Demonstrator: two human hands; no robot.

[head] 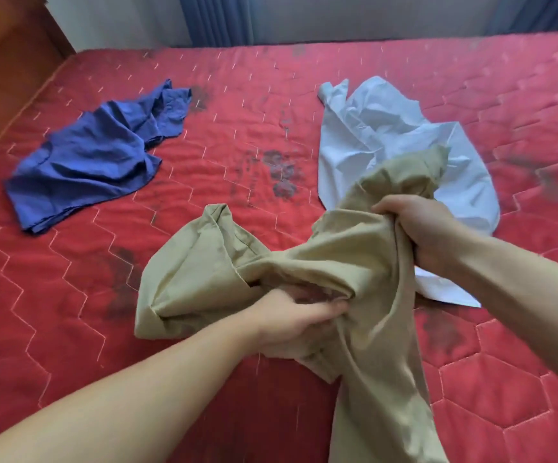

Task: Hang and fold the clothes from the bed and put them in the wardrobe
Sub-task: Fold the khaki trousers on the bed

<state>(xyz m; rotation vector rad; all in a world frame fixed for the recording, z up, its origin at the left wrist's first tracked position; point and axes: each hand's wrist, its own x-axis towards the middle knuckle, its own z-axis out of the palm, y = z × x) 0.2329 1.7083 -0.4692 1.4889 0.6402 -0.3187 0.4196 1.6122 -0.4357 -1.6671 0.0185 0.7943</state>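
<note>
A crumpled khaki garment (347, 262) hangs between my two hands above the red quilted bed (70, 295). My left hand (291, 320) grips a bunched fold at its lower middle. Higher and to the right, my right hand (417, 228) grips another handful of the same cloth. One end trails down toward the bottom edge of the view. A dark blue garment (97, 155) lies crumpled at the left of the bed. A pale blue shirt (387, 135) lies at the right, partly hidden behind the khaki cloth and my right hand.
The mattress cover shows dark stains around its middle. A wooden headboard (7, 61) rises at the far left. Behind the bed are a pale wall and blue curtains (217, 18). No wardrobe or hanger is in view.
</note>
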